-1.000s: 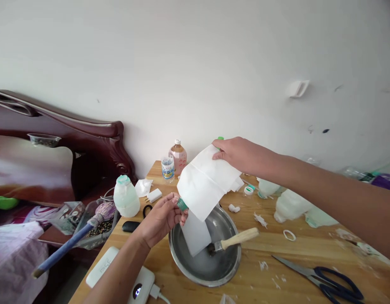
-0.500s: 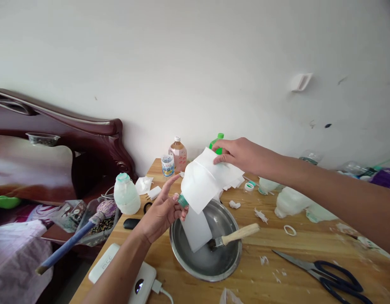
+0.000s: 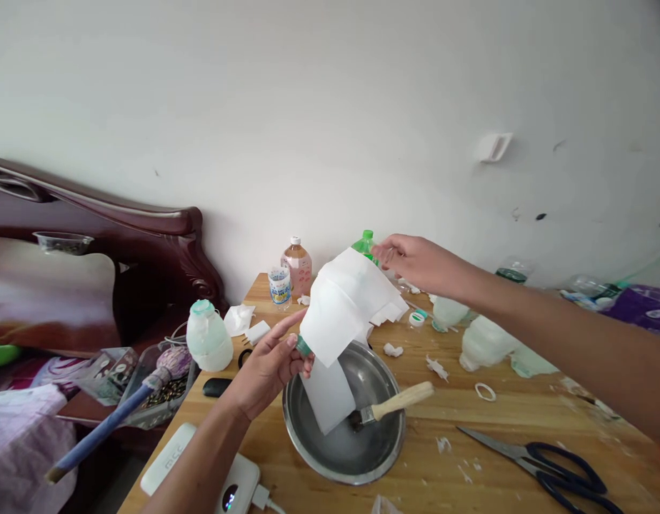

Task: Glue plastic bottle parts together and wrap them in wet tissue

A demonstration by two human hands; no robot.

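Note:
My left hand (image 3: 273, 368) is closed round the green neck (image 3: 303, 347) of a bottle, most of which is hidden under white paper sheets (image 3: 338, 307). The covered bottle is tilted above a metal bowl (image 3: 393, 442). My right hand (image 3: 397, 255) is by the upper right edge of the paper, its fingers bent; whether it touches the sheet is unclear. A strip of white paper (image 3: 330, 396) leans in the bowl, which holds cloudy liquid. Beside the strip lies a brush (image 3: 399, 401), bristles in the bowl and wooden handle over the rim.
Scissors (image 3: 533, 457) and a white ring (image 3: 485, 392) lie on the right of the table (image 3: 437, 485). Paper-coated bottles (image 3: 485, 343) stand behind them. At left are another coated bottle (image 3: 209, 339) and a power bank (image 3: 238, 478). Drink bottles (image 3: 296, 265) stand near the wall.
My right hand has moved slightly away from the paper's upper edge, which now lies flatter over the bottle. My left hand keeps its hold. The whole view has shifted slightly.

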